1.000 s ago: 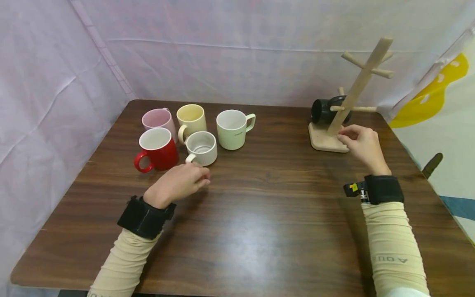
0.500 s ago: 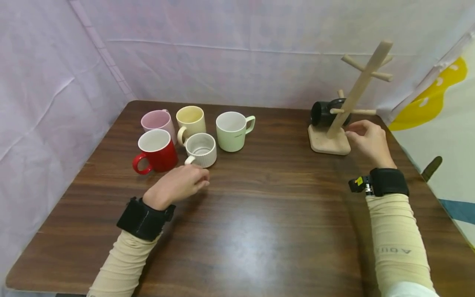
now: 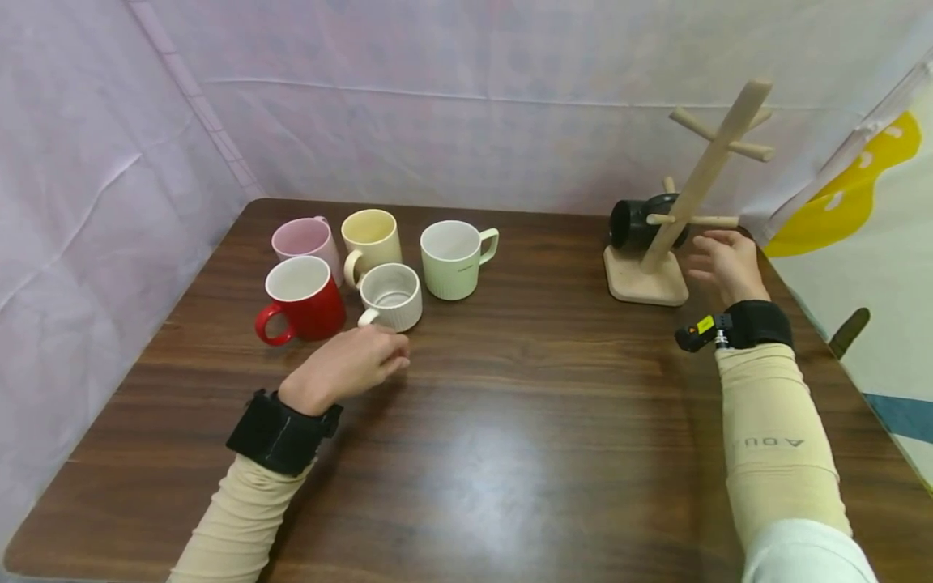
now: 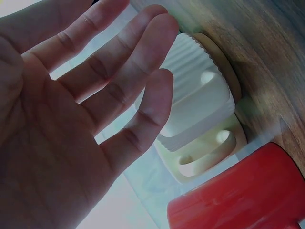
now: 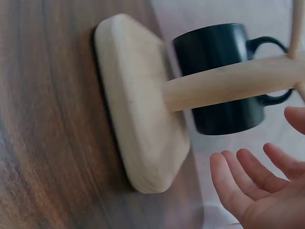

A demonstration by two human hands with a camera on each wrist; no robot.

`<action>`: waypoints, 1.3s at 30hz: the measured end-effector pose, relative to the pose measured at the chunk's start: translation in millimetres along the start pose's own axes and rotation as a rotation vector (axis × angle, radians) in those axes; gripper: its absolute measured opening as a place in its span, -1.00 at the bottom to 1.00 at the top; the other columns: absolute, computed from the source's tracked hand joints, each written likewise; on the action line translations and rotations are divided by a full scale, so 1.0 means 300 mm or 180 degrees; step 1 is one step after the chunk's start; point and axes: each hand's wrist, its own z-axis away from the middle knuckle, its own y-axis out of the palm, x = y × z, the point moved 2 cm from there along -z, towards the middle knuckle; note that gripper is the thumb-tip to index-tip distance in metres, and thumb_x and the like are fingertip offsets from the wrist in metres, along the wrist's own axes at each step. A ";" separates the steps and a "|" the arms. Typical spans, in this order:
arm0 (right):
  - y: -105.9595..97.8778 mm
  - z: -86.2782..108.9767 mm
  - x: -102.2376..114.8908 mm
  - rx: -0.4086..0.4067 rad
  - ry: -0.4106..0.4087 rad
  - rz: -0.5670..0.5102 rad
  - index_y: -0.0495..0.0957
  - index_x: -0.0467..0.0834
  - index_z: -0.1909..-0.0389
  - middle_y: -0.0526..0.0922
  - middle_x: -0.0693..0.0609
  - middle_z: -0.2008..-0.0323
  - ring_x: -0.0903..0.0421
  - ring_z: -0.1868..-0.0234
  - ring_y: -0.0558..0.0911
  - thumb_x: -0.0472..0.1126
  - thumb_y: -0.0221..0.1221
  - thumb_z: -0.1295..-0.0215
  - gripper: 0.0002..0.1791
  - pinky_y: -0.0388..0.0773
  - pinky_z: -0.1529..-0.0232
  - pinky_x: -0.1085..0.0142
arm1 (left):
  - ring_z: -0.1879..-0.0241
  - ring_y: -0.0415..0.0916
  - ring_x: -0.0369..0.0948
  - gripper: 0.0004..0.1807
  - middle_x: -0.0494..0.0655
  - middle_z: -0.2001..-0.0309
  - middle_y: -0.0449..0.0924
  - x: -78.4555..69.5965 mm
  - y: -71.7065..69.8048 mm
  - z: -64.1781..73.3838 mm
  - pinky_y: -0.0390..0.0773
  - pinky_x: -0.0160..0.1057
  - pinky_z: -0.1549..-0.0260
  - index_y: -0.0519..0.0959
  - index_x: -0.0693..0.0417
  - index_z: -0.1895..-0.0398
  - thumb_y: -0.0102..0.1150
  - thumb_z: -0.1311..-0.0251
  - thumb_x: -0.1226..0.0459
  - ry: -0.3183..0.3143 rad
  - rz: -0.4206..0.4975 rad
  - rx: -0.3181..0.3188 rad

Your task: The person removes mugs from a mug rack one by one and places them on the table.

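Note:
My left hand (image 3: 346,368) hovers with relaxed fingers just in front of a small white ribbed mug (image 3: 402,312), its fingertips near the mug's handle. In the left wrist view the palm faces the camera and holds nothing. My right hand (image 3: 731,263) is at the right of a wooden mug rack (image 3: 703,174), fingers loosely spread and holding nothing. A black mug (image 5: 214,47) hangs sideways by its handle on a lower peg of the rack, partly behind the post. The right wrist view has the fingertips below this mug, apart from it.
A red mug (image 3: 317,312), a pink mug (image 3: 328,243), a yellow mug (image 3: 386,247) and a pale green mug (image 3: 452,275) stand grouped around the white one on the brown table (image 3: 510,389). White cloth (image 3: 437,146) hangs behind the table.
My right hand has moved from the front of the rack's post to its right side, and its fingers have spread from a closed-up pose. The left hand has stayed nearly still.

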 end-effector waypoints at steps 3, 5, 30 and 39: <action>0.011 -0.019 -0.001 -0.0006 0.0147 -0.0044 0.11 -0.25 -0.48 0.39 -0.02 -0.12 0.12 -0.02 0.52 -0.03 0.06 -0.52 -0.33 0.61 0.16 0.44 | 0.41 0.49 -0.17 -0.94 -0.15 0.42 0.58 0.002 0.004 -0.002 0.57 -0.13 0.30 0.64 0.07 0.36 0.29 -0.27 0.38 0.0036 -0.0015 -0.0025; 0.017 -0.028 -0.002 -0.0014 0.0174 -0.0015 0.23 -0.17 -0.36 0.39 -0.01 -0.12 0.12 -0.02 0.52 -0.01 0.06 -0.52 -0.47 0.60 0.14 0.44 | 0.41 0.49 -0.17 -0.95 -0.15 0.42 0.58 0.003 0.006 -0.003 0.57 -0.13 0.29 0.65 0.08 0.35 0.29 -0.27 0.37 0.0038 -0.0015 -0.0023; 0.018 -0.066 -0.015 0.0259 0.1124 -0.1456 0.09 0.20 -0.54 -0.11 -0.04 -0.55 -0.03 -0.44 0.20 0.11 0.12 -0.46 -0.29 0.33 -0.32 0.14 | 0.43 0.44 -0.16 -0.93 -0.18 0.44 0.53 0.000 0.005 -0.001 0.56 -0.14 0.34 0.63 0.04 0.37 0.31 -0.28 0.32 -0.0080 -0.0076 0.0073; 0.094 -0.101 -0.067 0.0555 0.1319 -0.2097 0.61 0.16 0.09 0.02 0.06 -0.49 -0.01 -0.54 -0.04 0.09 0.19 -0.43 -0.84 0.02 -0.45 0.08 | 0.44 0.45 -0.18 -0.89 -0.17 0.46 0.52 0.010 0.002 0.019 0.56 -0.14 0.36 0.61 0.02 0.41 0.30 -0.27 0.36 -0.0041 -0.0121 0.0089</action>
